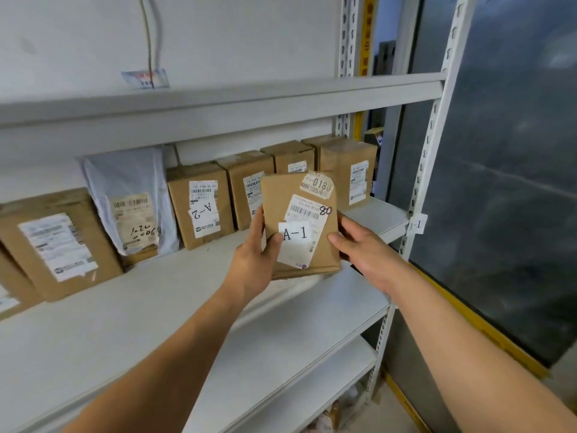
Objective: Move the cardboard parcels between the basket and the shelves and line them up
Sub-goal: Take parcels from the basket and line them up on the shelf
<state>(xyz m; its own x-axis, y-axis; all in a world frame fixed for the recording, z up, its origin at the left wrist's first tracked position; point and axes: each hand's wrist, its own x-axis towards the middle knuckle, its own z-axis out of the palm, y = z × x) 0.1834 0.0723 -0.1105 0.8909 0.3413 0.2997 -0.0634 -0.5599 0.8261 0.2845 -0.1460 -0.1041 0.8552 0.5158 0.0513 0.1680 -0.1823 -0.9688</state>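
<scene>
I hold the A-1 parcel (301, 226) upright in front of the middle shelf (175, 295), left hand (254, 257) and right hand (365, 248) clamped on its two edges, fingers (274, 242) curled onto the face, so the label reads toward me. It hangs just before the row of parcels (199, 204) standing labels-out at the back, probably to join that line.

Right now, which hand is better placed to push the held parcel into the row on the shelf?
Probably right: the right hand holds the parcel on the side of the shelf's free spot.
</scene>
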